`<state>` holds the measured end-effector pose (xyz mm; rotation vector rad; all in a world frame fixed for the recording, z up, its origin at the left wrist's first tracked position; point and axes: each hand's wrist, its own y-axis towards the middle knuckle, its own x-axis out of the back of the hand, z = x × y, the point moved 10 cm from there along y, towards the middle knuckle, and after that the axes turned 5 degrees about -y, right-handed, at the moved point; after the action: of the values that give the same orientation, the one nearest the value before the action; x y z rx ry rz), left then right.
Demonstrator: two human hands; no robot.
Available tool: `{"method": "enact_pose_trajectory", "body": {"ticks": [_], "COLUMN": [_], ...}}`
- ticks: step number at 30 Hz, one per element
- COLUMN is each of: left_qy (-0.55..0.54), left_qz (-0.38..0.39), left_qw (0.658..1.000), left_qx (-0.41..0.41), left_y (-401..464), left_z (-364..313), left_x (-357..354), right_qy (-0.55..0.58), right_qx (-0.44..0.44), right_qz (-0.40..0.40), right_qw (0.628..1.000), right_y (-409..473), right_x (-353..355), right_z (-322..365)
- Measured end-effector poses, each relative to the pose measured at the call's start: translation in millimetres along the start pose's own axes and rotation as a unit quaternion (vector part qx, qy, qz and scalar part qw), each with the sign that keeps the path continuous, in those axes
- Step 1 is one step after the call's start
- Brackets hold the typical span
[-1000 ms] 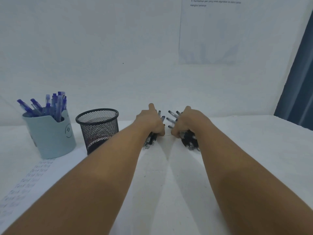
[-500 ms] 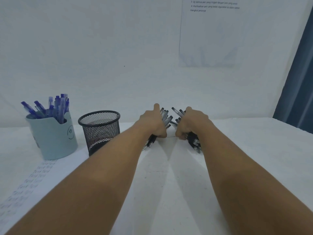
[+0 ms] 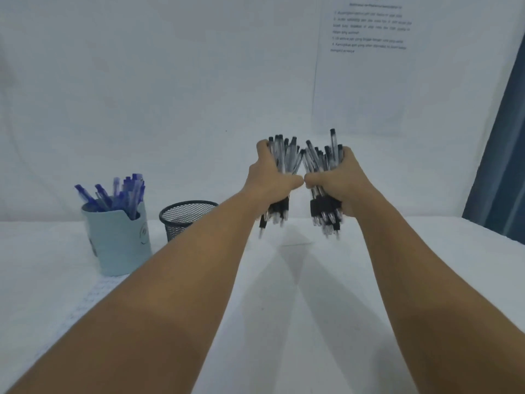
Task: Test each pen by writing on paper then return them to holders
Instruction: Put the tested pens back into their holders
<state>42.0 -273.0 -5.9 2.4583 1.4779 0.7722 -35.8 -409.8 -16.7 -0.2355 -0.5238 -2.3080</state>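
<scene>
Fingers of my left hand [image 3: 268, 180] clench one bundle of black pens [image 3: 284, 157]; my right hand [image 3: 339, 183] grasps a second bundle [image 3: 322, 160], both upright above the desk [image 3: 426, 265], thumbs touching. At nine o'clock from them stands the black mesh holder [image 3: 184, 220], and further that way the pale blue holder [image 3: 119, 245] of blue pens [image 3: 119, 191], with the written paper [image 3: 85, 300] before it.

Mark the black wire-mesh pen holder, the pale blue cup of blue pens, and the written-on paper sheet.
Black wire-mesh pen holder [image 3: 181, 223]: head view, front mesh wall.
Pale blue cup of blue pens [image 3: 119, 245]: head view, front wall.
Written-on paper sheet [image 3: 91, 297]: head view, handwritten lines.
</scene>
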Motion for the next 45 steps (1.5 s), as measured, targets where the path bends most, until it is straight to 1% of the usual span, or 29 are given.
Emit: {"method": "enact_pose_trajectory", "body": {"ticks": [1,5,7,9,12,17,24,27,31,36,40,45], "left_qy": [-0.027,-0.116,-0.147,-0.167,-0.176,-0.176,-0.192,-0.188,-0.188,-0.184,-0.19,-0.191], "left_qz": [-0.016,-0.09,-0.118,-0.146,-0.181,-0.189,-0.197,-0.199,-0.185,-0.17,-0.161,-0.144], "left_qw": [0.999,0.987,0.977,0.966,0.956,0.956,0.948,0.949,0.952,0.957,0.958,0.96], "left_qx": [-0.008,-0.06,-0.097,-0.131,-0.149,-0.136,-0.157,-0.157,-0.153,-0.147,-0.145,-0.143], "left_y": [0,-7,-16,-25,-37,-51,-52,-54,-56,-58,-57,-59], "left_z": [-8,-37,-46,-50,-37,6,14,17,22,22,18,17], "left_x": [10,66,97,127,161,179,185,186,181,173,173,169], "right_qy": [0.038,0.17,0.224,0.253,0.245,0.227,0.189,0.191,0.168,0.164,0.163,0.12], "right_qx": [0.02,0.052,0.071,0.095,0.114,0.097,0.146,0.156,0.153,0.122,0.132,0.149], "right_qz": [-0.006,-0.005,-0.003,0.005,0.04,0.061,0.043,0.03,0.028,0.029,0.035,0.044], "right_qw": [0.999,0.984,0.972,0.963,0.962,0.967,0.97,0.969,0.973,0.978,0.977,0.981], "right_y": [-2,-14,-17,-23,-31,-37,-40,-40,-40,-38,-41,-43], "right_x": [-2,-27,-42,-59,-96,-141,-143,-143,-145,-143,-143,-144], "right_z": [11,55,77,98,114,103,122,126,124,115,115,118]}}
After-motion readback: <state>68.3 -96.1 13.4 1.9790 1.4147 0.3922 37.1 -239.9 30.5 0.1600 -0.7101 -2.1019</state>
